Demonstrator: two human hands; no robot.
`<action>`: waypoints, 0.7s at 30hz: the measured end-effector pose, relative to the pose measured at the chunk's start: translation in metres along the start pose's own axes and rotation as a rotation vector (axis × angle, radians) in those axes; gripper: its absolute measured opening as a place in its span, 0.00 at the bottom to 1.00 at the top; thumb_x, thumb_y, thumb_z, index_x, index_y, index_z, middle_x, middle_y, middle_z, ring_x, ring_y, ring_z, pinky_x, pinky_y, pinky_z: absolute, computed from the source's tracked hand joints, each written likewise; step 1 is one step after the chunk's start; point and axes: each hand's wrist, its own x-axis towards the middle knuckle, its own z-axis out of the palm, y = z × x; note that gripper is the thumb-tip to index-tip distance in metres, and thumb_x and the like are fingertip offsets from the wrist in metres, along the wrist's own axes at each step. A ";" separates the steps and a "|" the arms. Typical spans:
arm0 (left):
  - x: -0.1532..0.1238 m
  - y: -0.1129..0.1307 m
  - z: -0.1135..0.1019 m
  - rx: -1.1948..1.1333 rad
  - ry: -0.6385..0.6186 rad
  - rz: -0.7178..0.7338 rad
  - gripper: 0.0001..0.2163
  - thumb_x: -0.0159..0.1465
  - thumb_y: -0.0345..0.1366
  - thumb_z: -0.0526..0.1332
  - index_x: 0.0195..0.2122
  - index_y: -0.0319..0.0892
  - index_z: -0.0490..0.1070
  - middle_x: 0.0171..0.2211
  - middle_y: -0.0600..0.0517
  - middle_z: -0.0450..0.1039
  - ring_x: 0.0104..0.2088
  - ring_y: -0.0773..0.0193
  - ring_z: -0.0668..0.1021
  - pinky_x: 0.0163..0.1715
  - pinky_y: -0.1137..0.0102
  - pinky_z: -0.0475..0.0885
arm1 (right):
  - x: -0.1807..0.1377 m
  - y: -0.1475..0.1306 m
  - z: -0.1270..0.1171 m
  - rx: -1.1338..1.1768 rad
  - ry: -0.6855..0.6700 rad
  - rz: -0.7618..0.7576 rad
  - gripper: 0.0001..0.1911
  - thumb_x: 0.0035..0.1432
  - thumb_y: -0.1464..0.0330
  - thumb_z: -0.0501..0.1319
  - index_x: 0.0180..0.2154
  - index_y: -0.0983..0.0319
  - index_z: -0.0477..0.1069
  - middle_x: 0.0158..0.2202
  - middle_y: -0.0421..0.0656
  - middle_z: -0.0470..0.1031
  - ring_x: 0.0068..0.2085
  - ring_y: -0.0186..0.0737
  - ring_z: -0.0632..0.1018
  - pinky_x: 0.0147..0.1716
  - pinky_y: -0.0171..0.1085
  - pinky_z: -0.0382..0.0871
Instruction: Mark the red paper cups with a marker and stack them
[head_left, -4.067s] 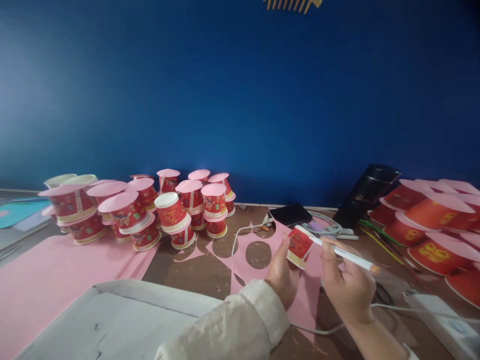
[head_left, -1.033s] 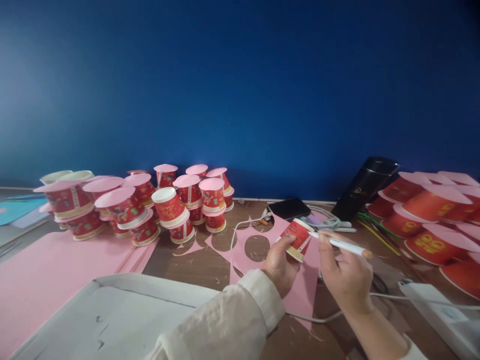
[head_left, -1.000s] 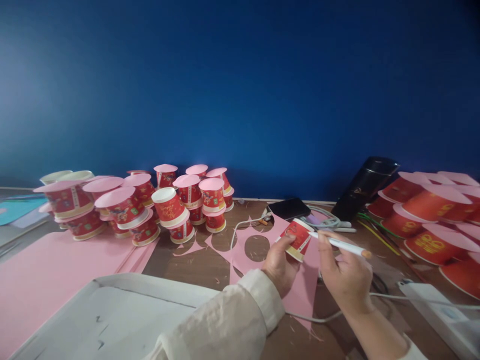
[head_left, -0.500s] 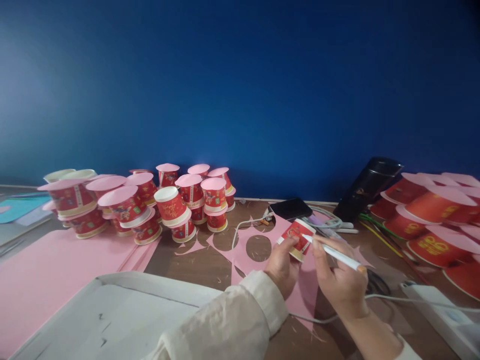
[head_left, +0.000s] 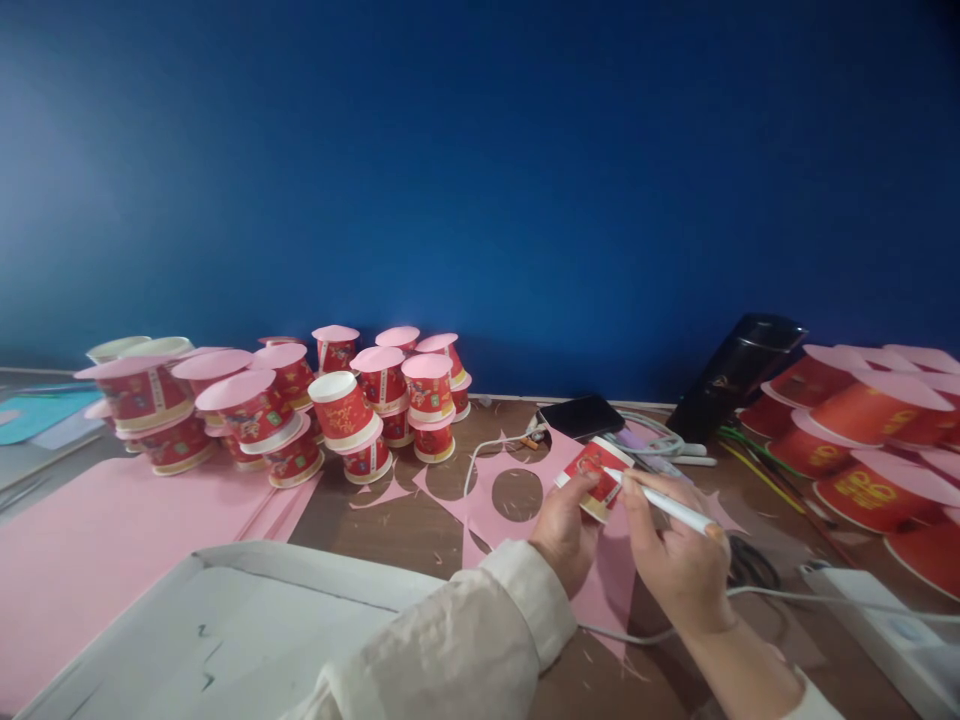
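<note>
A small red paper cup (head_left: pixel 604 490) with a pale rim is tilted in my left hand (head_left: pixel 568 532), whose thumb presses its side. My right hand (head_left: pixel 681 555) is closed round a white pen (head_left: pixel 679 512), with the pen's tip at the cup's printed side. Whether the tip touches the cup, I cannot tell. Under both hands lies a pink paper sheet (head_left: pixel 514 494) with round holes cut out of it.
Stacked red cups with pink paper discs (head_left: pixel 251 410) stand at the left, beside pink sheets (head_left: pixel 135 540) and a white box lid (head_left: pixel 300 620). Behind the hands lie a phone (head_left: pixel 581 417) and a black bottle (head_left: pixel 735 375). More red cups (head_left: pixel 870 490) and a power strip (head_left: pixel 885 620) are at the right.
My right hand and the pen have shifted very slightly to the left. The cup in my left hand has barely moved.
</note>
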 end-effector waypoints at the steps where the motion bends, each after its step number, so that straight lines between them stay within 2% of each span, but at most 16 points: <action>1: 0.000 0.000 0.001 -0.002 0.005 0.000 0.10 0.48 0.30 0.75 0.31 0.37 0.79 0.33 0.48 0.80 0.36 0.62 0.80 0.44 0.70 0.72 | 0.000 0.000 0.000 -0.005 -0.001 -0.002 0.05 0.68 0.70 0.62 0.44 0.63 0.74 0.37 0.46 0.80 0.38 0.43 0.80 0.43 0.42 0.73; 14: 0.001 0.002 0.000 -0.031 0.000 -0.026 0.09 0.51 0.30 0.73 0.34 0.37 0.78 0.34 0.47 0.80 0.38 0.61 0.80 0.48 0.68 0.73 | -0.002 0.003 -0.002 -0.037 -0.003 -0.004 0.05 0.68 0.69 0.61 0.44 0.63 0.73 0.37 0.47 0.80 0.38 0.43 0.80 0.42 0.41 0.73; 21: 0.003 0.002 -0.002 -0.046 -0.023 -0.063 0.09 0.54 0.29 0.70 0.37 0.37 0.78 0.39 0.44 0.81 0.42 0.57 0.81 0.52 0.66 0.73 | -0.003 0.005 -0.001 -0.022 -0.008 0.022 0.05 0.67 0.70 0.62 0.44 0.63 0.74 0.38 0.46 0.80 0.38 0.42 0.80 0.44 0.41 0.73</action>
